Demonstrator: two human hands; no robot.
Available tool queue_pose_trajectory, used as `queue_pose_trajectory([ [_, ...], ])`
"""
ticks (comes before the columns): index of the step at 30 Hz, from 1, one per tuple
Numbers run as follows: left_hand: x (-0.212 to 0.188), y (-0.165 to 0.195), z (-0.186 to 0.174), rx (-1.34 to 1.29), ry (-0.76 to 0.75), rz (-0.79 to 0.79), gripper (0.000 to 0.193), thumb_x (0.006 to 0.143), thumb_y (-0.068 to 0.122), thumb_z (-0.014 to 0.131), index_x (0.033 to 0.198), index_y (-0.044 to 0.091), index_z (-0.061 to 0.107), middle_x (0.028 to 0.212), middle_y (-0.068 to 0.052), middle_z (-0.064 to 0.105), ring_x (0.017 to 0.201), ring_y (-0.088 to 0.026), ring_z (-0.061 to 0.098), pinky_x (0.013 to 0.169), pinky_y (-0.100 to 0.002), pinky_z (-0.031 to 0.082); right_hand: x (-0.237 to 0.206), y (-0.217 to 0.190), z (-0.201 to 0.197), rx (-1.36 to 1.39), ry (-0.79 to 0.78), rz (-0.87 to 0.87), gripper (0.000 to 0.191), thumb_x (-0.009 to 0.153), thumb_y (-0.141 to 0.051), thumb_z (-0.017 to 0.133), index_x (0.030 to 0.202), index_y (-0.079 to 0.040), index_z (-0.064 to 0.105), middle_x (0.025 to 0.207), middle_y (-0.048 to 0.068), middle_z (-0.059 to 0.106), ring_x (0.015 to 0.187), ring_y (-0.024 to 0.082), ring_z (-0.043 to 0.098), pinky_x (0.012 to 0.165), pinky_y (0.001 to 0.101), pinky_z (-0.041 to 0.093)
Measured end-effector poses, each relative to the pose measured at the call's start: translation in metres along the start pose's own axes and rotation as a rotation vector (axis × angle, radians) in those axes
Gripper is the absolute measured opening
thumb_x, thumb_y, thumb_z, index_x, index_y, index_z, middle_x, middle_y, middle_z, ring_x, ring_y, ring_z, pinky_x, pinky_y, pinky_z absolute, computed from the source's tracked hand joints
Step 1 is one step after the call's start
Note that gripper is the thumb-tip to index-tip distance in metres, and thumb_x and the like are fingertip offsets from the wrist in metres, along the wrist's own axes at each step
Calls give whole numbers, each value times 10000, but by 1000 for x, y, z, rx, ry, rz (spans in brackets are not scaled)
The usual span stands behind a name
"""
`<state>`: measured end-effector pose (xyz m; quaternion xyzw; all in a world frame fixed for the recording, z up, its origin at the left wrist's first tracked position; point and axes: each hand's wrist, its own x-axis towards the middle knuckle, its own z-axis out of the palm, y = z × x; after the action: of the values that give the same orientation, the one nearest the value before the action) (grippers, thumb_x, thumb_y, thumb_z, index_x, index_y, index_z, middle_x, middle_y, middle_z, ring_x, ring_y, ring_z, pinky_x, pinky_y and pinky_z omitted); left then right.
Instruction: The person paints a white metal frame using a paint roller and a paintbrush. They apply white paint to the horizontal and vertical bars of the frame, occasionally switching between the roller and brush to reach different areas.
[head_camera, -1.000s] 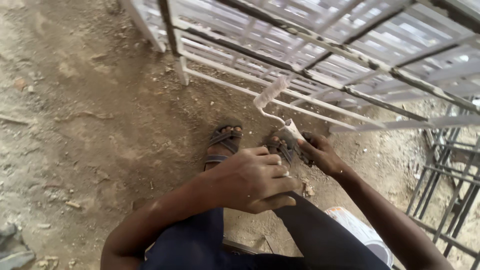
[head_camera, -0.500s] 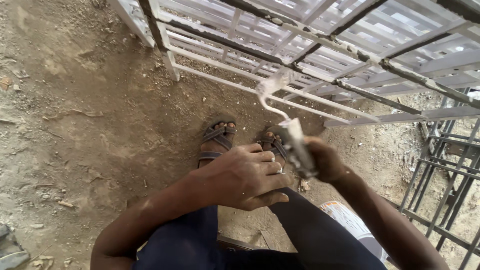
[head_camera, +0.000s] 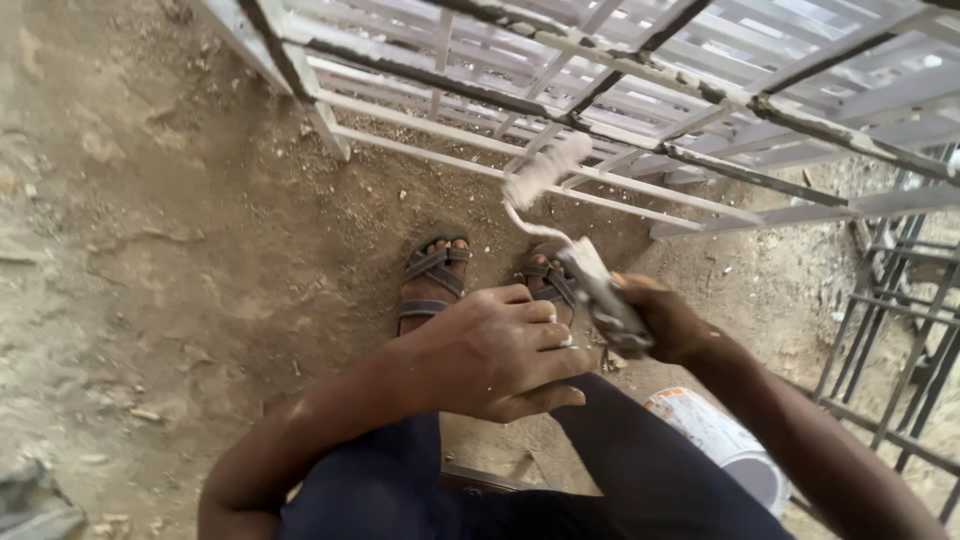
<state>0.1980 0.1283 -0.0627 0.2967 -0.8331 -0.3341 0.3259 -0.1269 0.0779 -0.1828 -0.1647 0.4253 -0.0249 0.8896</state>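
Right hand (head_camera: 665, 318) fingers wrapped tight round paint roller (head_camera: 575, 240) handle; roller runs up-left from fist, head touching white metal grille (head_camera: 700, 90). Left hand (head_camera: 500, 350) loosely curled, empty, farther from grille.

White-painted metal grille (head_camera: 640, 80), brown sandals (head_camera: 436, 275)

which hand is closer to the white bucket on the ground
Right. The right hand, gripping the paint roller, is just above the white bucket in the picture. The left hand rests on the knee, farther to the left.
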Motion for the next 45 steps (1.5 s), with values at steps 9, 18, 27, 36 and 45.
queue_pose_trajectory([
  [9,-8,-5,4,28,20,-44,356,1011,468,627,1151,155,724,937,-39,735,927,-220,716,841,-396,560,-24,-17,-56,-82,-229,41,560,1195,-414,460,1114,133,550,719,76,567,496,134,542,412,309,465],
  [18,-12,3,5,-88,252,206,301,1035,407,615,1099,141,741,918,-18,750,850,-169,706,752,-345,551,96,-57,95,-1081,84,-201,442,1019,-288,447,1393,-79,558,992,74,692,825,133,653,699,302,572],
  [27,-10,7,-6,-108,299,227,282,1036,406,662,1111,145,738,864,13,724,755,-157,670,666,-326,491,206,-48,171,-1313,176,-313,370,1056,-416,396,999,-86,555,722,48,541,579,185,500,501,410,470],
  [36,-29,4,-6,-159,324,196,276,1015,410,684,1086,150,744,816,8,698,731,-159,664,680,-336,501,133,-93,144,-1476,272,-172,582,1060,-462,544,880,71,696,721,175,687,608,228,608,552,404,496],
  [45,-29,10,-8,-113,356,199,258,1016,402,691,1087,158,739,821,17,702,776,-165,680,696,-348,495,177,-113,202,-1265,270,-159,359,998,-418,516,817,-120,597,638,0,588,479,119,494,442,345,470],
])
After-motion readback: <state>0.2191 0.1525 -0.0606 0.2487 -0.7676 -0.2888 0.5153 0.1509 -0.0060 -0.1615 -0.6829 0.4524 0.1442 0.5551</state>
